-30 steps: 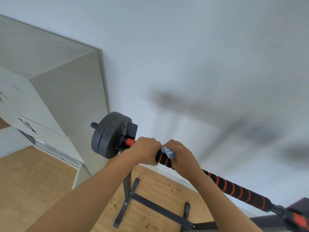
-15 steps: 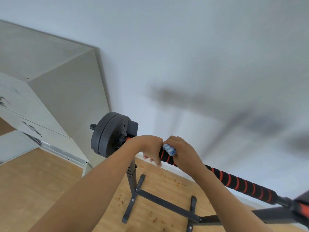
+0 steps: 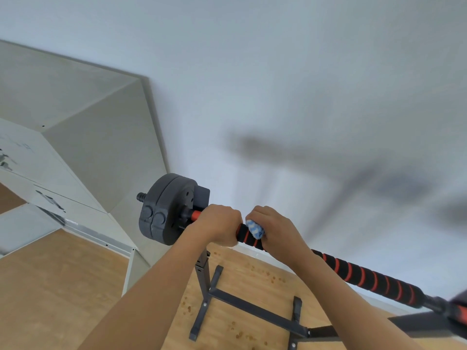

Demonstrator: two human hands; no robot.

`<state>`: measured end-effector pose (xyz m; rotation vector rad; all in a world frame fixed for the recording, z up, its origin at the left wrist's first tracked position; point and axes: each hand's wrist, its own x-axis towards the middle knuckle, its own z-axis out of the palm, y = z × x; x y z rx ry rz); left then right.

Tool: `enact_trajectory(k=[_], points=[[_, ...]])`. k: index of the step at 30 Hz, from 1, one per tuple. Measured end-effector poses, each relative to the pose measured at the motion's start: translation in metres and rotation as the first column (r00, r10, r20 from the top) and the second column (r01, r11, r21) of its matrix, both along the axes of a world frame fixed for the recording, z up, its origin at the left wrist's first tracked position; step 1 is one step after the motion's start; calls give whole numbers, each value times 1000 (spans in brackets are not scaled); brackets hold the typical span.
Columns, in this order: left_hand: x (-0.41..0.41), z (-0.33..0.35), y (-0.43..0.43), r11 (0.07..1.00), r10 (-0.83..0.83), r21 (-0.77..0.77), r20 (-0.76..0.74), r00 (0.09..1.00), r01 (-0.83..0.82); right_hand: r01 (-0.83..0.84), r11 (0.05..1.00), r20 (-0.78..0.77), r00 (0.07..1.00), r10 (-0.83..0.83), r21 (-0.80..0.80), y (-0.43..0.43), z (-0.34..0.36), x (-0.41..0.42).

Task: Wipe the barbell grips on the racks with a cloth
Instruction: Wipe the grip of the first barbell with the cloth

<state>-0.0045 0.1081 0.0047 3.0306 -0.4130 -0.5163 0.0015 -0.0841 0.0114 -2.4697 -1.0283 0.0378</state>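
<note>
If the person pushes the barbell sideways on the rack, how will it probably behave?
The barbell is round, so it may roll on the rack. The plates look thick, so it is probably heavy and slow to move. The padded-looking grip probably resists slipping under the left hand.

Hidden under the left hand (image 3: 219, 224): the stretch of bar just inside the weight plates (image 3: 165, 210). Mostly buried inside the right hand (image 3: 274, 232): the cloth (image 3: 254, 229), only a blue-and-white corner showing. Covered by that hand too: part of the striped barbell grip (image 3: 374, 280). Cut off and blurred at the right edge: the bar's far end. Partly concealed behind the forearms: the rack (image 3: 252, 310). Cropped at the left edge: the cabinet (image 3: 75, 147), markings unreadable.
</note>
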Motion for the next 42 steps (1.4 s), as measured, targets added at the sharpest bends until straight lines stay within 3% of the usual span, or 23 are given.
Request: enact_trajectory(k=[2, 3, 4, 6, 8, 10, 15, 22, 24, 27, 30, 36, 42], points=[[8, 9, 2, 1000, -17, -29, -144, 989, 13, -5, 1000, 0, 1000, 5, -16, -1, 0, 1], [9, 10, 3, 999, -15, -53, -147, 989, 7, -4, 1000, -6, 1000, 4, -15, -2, -1, 1], [6, 9, 4, 997, -6, -82, -93, 996, -2, 6, 1000, -15, 1000, -6, -12, -3, -3, 1], [-9, -5, 4, 995, 27, -100, 171, 985, -10, 39, 999, -32, 999, -39, -13, -1, -4, 3], [-29, -30, -6, 996, 56, -91, 417, 907, -19, 63, 998, -55, 996, -64, -9, 1, -5, 5], [-37, -40, -17, 991, 122, -110, 508, 853, -77, 69, 998, -78, 995, -68, 9, 2, -6, 4], [-21, -22, -19, 992, 100, 44, 326, 940, -121, 64, 997, -79, 995, -60, 46, 3, -5, 3], [7, 8, -12, 997, 80, -1, -92, 993, -80, 21, 1000, -66, 998, -20, 12, -2, -1, 2], [2, -2, -10, 994, 87, -73, 23, 996, -85, 29, 1000, -53, 998, -28, 11, -3, -4, 2], [-20, -28, -16, 991, 89, -127, 378, 921, -43, 74, 997, -38, 997, -75, -7, -1, -10, 4], [-30, -41, -19, 988, 106, -149, 488, 866, -37, 83, 996, -54, 995, -83, 11, 2, -12, -1], [-19, -21, -21, 998, 57, -4, 298, 953, -58, 47, 997, 1, 999, -47, 68, 0, -11, -1], [1, 1, -11, 995, 36, -99, 53, 998, -30, 5, 998, -93, 996, 0, 55, -6, 1, 5]])
